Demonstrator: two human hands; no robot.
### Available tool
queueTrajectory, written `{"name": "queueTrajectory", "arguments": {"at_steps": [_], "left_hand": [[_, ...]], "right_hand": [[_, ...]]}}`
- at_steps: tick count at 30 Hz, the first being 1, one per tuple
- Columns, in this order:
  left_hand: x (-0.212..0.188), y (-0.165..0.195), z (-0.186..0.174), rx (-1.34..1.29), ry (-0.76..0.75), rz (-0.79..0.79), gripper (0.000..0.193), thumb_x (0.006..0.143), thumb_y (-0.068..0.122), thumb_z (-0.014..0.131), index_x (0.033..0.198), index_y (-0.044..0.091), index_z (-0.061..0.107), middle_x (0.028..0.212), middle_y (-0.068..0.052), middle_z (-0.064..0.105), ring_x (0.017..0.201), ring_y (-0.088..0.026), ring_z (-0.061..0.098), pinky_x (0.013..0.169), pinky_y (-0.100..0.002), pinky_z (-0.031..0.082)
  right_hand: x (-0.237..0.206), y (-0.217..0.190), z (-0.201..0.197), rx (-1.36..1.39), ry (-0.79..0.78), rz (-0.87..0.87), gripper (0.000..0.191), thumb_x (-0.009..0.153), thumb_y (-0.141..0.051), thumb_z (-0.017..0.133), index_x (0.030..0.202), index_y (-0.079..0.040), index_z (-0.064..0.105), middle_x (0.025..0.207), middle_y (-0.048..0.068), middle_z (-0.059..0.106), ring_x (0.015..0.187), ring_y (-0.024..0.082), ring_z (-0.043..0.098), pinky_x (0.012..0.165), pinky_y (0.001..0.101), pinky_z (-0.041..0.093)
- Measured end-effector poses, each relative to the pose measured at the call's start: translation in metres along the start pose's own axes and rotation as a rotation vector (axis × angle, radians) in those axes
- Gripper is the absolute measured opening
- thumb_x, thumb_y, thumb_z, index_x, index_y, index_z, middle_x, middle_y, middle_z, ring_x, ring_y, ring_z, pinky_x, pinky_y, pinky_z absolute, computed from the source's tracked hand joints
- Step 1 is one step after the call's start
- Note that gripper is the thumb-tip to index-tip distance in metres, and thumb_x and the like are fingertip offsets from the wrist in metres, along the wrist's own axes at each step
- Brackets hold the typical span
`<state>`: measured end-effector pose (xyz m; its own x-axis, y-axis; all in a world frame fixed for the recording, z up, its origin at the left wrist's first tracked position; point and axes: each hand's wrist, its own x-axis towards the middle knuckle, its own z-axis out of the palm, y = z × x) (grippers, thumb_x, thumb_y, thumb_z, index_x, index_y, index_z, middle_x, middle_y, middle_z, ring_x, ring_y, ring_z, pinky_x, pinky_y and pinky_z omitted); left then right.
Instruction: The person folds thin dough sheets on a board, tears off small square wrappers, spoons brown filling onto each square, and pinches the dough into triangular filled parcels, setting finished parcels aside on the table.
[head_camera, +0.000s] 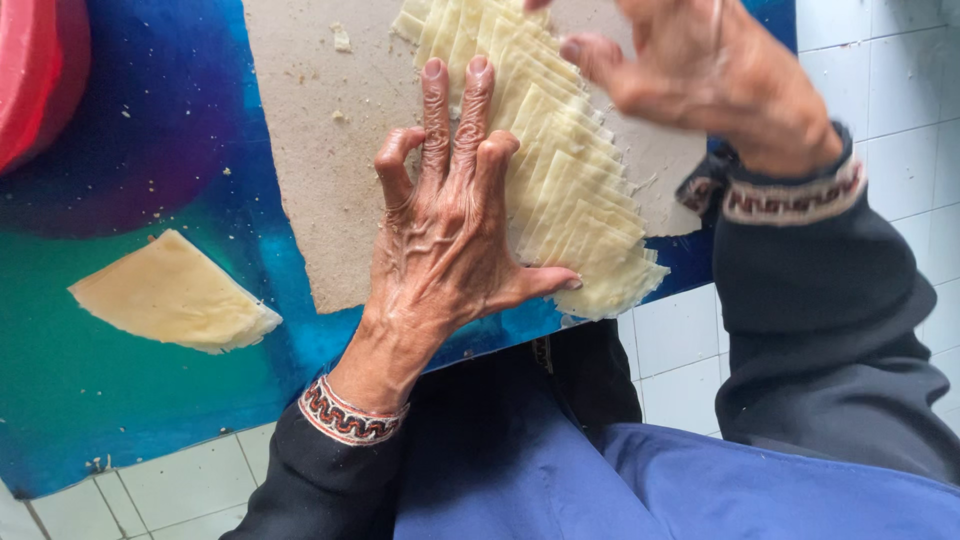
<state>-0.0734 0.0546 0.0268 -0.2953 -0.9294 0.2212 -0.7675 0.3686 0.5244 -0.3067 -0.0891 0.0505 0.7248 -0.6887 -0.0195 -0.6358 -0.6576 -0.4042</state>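
Note:
My left hand (450, 215) lies flat with fingers spread on a fanned row of pale yellow dough sheets (570, 190), which rest on a brown cardboard sheet (320, 150). Its thumb presses the near end of the row. My right hand (700, 65) hovers over the far end of the row, blurred, fingers loosely bent, nothing visible in it. A separate small stack of pale dough sheets (175, 295) lies to the left on the blue-green board (120, 400).
A red rounded object (35, 70) sits at the top left corner. White floor tiles (680, 370) show below and to the right of the board. Crumbs are scattered over the cardboard and board. My dark sleeves and blue garment (700, 490) fill the lower frame.

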Motion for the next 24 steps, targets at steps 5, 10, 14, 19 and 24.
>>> {"name": "queueTrajectory", "arguments": {"at_steps": [5, 10, 14, 19, 24], "left_hand": [[-0.001, -0.001, 0.001, -0.010, -0.002, 0.000, 0.120, 0.052, 0.076, 0.088, 0.135, -0.001, 0.048, 0.165, -0.029, 0.024, 0.154, -0.046, 0.017, 0.112, -0.053, 0.022], [-0.001, -0.001, 0.000, -0.002, -0.020, -0.007, 0.119, 0.052, 0.078, 0.087, 0.132, -0.002, 0.049, 0.166, -0.028, 0.024, 0.155, -0.045, 0.017, 0.113, -0.053, 0.023], [0.000, 0.000, -0.001, 0.017, -0.009, 0.001, 0.117, 0.053, 0.078, 0.087, 0.129, -0.002, 0.050, 0.166, -0.028, 0.024, 0.155, -0.045, 0.016, 0.112, -0.053, 0.023], [0.000, 0.000, 0.000, 0.034, -0.025, 0.003, 0.120, 0.052, 0.080, 0.086, 0.131, -0.004, 0.050, 0.165, -0.028, 0.024, 0.155, -0.045, 0.017, 0.112, -0.054, 0.022], [0.000, -0.001, -0.002, 0.028, -0.022, 0.010, 0.117, 0.053, 0.080, 0.087, 0.128, -0.003, 0.051, 0.166, -0.028, 0.024, 0.155, -0.045, 0.017, 0.112, -0.053, 0.023]], "right_hand": [[-0.035, -0.022, 0.017, -0.620, 0.190, -0.273, 0.058, 0.093, 0.005, 0.061, 0.141, -0.027, 0.065, 0.120, 0.001, 0.054, 0.128, 0.031, 0.038, 0.106, 0.0571, 0.027], [-0.063, -0.029, 0.008, -0.799, 0.129, -0.197, 0.065, 0.090, 0.004, 0.061, 0.144, -0.032, 0.065, 0.130, 0.002, 0.052, 0.137, 0.036, 0.027, 0.104, 0.0612, 0.023], [-0.071, -0.032, -0.002, -0.779, 0.160, -0.173, 0.061, 0.086, 0.002, 0.063, 0.137, -0.031, 0.068, 0.127, -0.001, 0.052, 0.138, 0.034, 0.029, 0.106, 0.0590, 0.023], [-0.063, -0.035, 0.016, -0.746, 0.178, -0.278, 0.059, 0.089, -0.008, 0.066, 0.143, -0.030, 0.065, 0.132, 0.000, 0.050, 0.133, 0.029, 0.031, 0.099, 0.0593, 0.023], [-0.053, -0.026, 0.005, -1.078, 0.154, -0.188, 0.069, 0.087, -0.007, 0.063, 0.149, -0.038, 0.054, 0.134, -0.003, 0.047, 0.135, 0.028, 0.030, 0.104, 0.0531, 0.022]]}}
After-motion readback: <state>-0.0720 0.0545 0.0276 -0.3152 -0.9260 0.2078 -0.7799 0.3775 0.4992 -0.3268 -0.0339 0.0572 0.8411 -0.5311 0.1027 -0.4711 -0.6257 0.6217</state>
